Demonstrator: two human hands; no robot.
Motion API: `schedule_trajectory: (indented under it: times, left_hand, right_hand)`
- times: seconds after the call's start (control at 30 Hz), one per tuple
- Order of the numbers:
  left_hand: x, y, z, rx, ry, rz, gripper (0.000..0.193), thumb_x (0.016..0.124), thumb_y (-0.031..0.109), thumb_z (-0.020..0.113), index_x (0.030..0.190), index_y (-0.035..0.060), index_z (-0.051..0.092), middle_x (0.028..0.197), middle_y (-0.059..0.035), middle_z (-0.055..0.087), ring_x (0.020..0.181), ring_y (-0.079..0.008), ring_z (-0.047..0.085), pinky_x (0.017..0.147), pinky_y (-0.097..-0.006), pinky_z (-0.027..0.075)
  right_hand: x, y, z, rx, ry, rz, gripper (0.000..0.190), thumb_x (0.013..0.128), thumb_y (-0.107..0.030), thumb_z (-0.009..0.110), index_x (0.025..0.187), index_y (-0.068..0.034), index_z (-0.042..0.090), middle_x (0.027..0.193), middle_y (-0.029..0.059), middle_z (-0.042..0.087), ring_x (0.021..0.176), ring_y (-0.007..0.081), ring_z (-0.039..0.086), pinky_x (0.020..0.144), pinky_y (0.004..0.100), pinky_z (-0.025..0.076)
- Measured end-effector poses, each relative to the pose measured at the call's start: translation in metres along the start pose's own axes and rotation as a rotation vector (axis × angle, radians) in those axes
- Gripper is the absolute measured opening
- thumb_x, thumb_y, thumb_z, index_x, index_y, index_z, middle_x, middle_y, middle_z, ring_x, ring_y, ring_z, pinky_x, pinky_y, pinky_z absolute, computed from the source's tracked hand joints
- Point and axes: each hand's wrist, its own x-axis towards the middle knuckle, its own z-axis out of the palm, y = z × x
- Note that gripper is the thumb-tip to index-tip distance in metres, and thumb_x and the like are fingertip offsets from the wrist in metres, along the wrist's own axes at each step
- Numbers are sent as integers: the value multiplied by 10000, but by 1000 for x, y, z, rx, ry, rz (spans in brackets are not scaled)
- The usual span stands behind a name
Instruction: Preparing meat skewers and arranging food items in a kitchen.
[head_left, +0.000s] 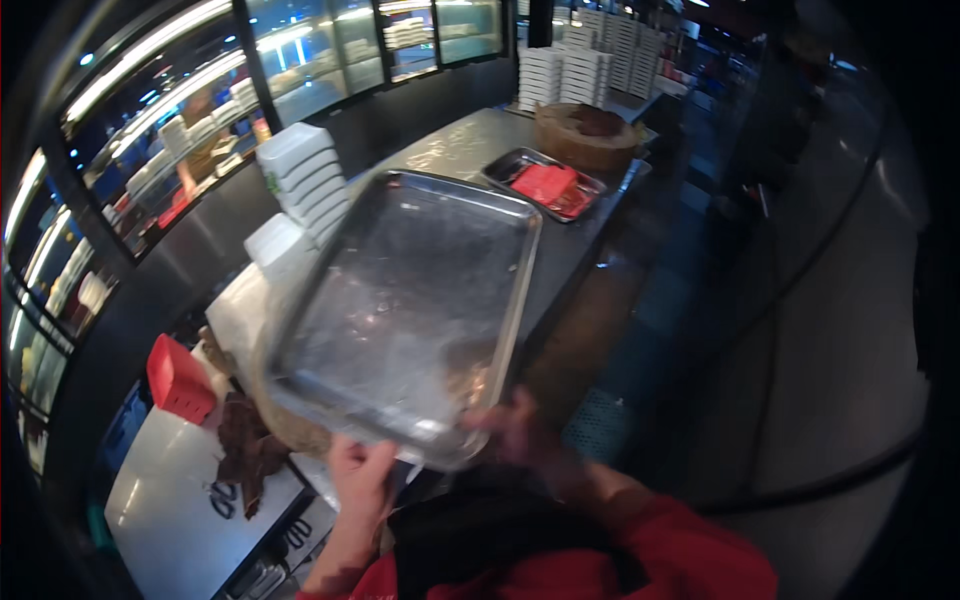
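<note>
A large rectangular metal tray (405, 300), with nothing but a wet sheen on its floor, is held tilted before me over the steel counter. My left hand (363, 472) grips its near rim, thumb on top. At the near right corner is my right hand (517, 427), blurred, its fingers on or close to the rim; how firmly it holds cannot be told. Beyond the tray's far edge lies a smaller metal tray (544, 184) with a red cloth or packet (545, 184) in it.
White stacked containers (300, 176) stand left of the tray, and more stacks (562, 75) at the back. A round wooden chopping block (585, 139) is on the far counter. At lower left are a red plastic container (180, 380), a brown cloth-like item (247, 450) and black-handled scissors (223, 500).
</note>
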Motion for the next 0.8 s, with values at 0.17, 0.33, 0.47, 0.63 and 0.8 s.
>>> schedule_trajectory:
  times: [0.17,0.33,0.47,0.63,0.8]
  left_hand:
    - [25,-82,75,229,-588,-625,148,891,94,560,1002,-3,570,916,-106,638,813,-145,631,709,-266,519]
    - [53,-144,102,325,-487,-610,124,873,113,600,922,-1,607,819,-74,645,757,-112,621,670,-233,500]
    - [101,-173,124,339,-281,-375,92,861,89,614,873,-1,606,742,-44,636,694,-84,595,641,-210,477]
    - [179,-211,168,250,-149,-214,58,854,57,611,840,3,593,757,-24,615,692,-61,560,633,-191,445]
    - [266,-246,203,352,-35,-151,59,840,51,618,836,-6,600,769,-22,612,720,-67,563,657,-201,452]
  right_hand:
    - [0,-62,-154,67,94,-232,407,641,61,530,1047,91,540,910,153,624,777,233,634,706,320,513]
    - [26,-81,-240,-107,257,-26,406,625,69,521,1028,100,562,920,154,626,813,235,622,730,307,498]
    - [94,-74,-281,-262,258,69,359,624,63,524,976,89,592,905,134,628,789,213,609,708,292,483]
    - [212,-91,-306,-280,25,163,364,651,24,553,1013,63,567,876,101,622,786,178,596,706,286,476]
    - [288,-113,-336,-1039,31,60,290,743,-168,627,952,30,590,852,137,627,757,169,602,696,305,476]
